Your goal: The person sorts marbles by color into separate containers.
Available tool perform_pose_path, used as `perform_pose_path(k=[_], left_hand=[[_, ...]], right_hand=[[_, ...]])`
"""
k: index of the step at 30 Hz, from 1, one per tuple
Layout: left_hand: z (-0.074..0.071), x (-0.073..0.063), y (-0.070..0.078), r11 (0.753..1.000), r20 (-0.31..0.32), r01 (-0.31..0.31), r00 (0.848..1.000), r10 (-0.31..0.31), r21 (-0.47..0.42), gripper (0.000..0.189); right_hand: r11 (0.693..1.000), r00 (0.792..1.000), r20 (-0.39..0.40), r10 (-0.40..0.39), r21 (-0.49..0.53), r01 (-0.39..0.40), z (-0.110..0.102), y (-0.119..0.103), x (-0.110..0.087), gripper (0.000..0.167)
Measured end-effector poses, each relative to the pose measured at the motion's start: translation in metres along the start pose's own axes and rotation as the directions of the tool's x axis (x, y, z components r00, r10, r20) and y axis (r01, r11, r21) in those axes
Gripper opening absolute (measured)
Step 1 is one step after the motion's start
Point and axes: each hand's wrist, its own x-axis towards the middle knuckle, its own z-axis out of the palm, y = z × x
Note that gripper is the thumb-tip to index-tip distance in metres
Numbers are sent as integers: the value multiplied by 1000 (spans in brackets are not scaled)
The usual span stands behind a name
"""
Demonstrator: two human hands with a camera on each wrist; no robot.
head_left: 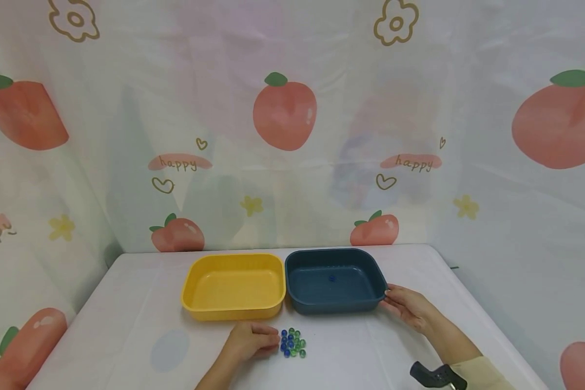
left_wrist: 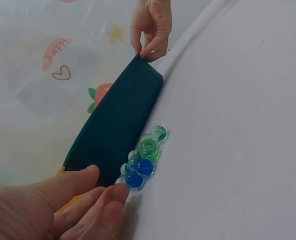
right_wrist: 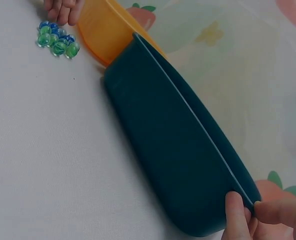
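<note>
A cluster of blue and green glass marbles (head_left: 292,343) lies on the white table in front of two plastic basins. My left hand (head_left: 253,341) is just left of the marbles, its fingers loosely extended; whether the fingertips touch the nearest blue marble I cannot tell. In the left wrist view nothing shows between the thumb and fingers. My right hand (head_left: 411,306) pinches the rim of the dark blue basin (right_wrist: 163,135) at its right front corner, thumb on one side and fingers on the other. A single blue marble (head_left: 332,278) sits inside that basin.
Beside the dark blue basin on the left stands a yellow basin (head_left: 234,314), their sides close together. A patterned cloth wall (head_left: 292,189) rises behind the table (head_left: 370,357). A black strap piece (head_left: 436,375) sits at the right wrist.
</note>
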Motion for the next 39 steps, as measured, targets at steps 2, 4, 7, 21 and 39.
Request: perform_pose_path(k=[2, 4, 7, 21, 39], left_hand=[[2, 0, -2, 1000, -6, -16, 1000, 16, -6, 21], [4, -1, -4, 999, -11, -39, 999, 39, -14, 20], [7, -1, -5, 998, -23, -60, 998, 60, -6, 19], [18, -5, -2, 978, -121, -102, 985, 125, 181, 19], [25, -8, -3, 958, -166, -188, 960, 227, 218, 17]], right_hand=[[1000, 1000, -1, -2, 4, 2, -1, 0, 0, 60], [1000, 1000, -4, -1, 3, 1, 0, 0, 0, 60], [1000, 1000, -4, -1, 5, 1, 0, 0, 0, 60], [1000, 1000, 8, -3, -2, 3, 0, 1, 1, 64], [1000, 1000, -2, 5, 2, -5, -1, 2, 2, 63]])
